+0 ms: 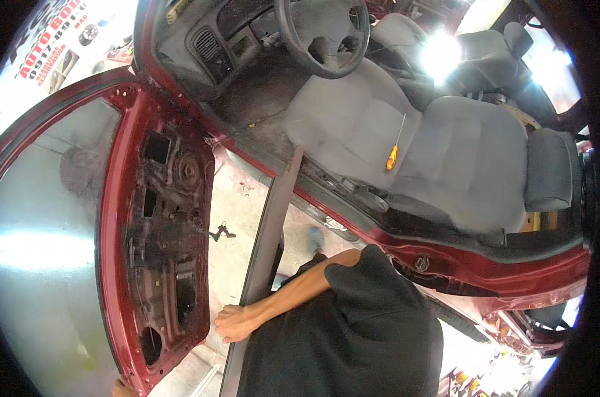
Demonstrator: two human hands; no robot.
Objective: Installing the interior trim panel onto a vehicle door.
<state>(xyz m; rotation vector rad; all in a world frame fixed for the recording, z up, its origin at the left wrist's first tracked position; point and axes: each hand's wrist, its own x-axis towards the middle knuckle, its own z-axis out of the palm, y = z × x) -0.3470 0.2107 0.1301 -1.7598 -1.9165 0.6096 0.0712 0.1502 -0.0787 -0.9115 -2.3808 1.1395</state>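
Note:
A dark red car door (118, 231) stands swung out on the left, its inner metal bare with holes and a round speaker opening. At the bottom left edge, my left hand (122, 389) is partly cut off, its fingers closed on the door's edge. A long grey door trim panel (268, 231), seen nearly edge-on, stands upright between the door and my body. My right forearm reaches across it. My right hand (235, 323) is closed at its door-facing side, fingers curled down; the fingertips are hidden.
A yellow-handled screwdriver (392, 157) lies on the grey car seat (459, 159). Behind it are the steering wheel (326, 40) and dashboard. The red door sill (353, 228) runs beside me. A small black part (222, 231) lies on the pale floor (237, 205).

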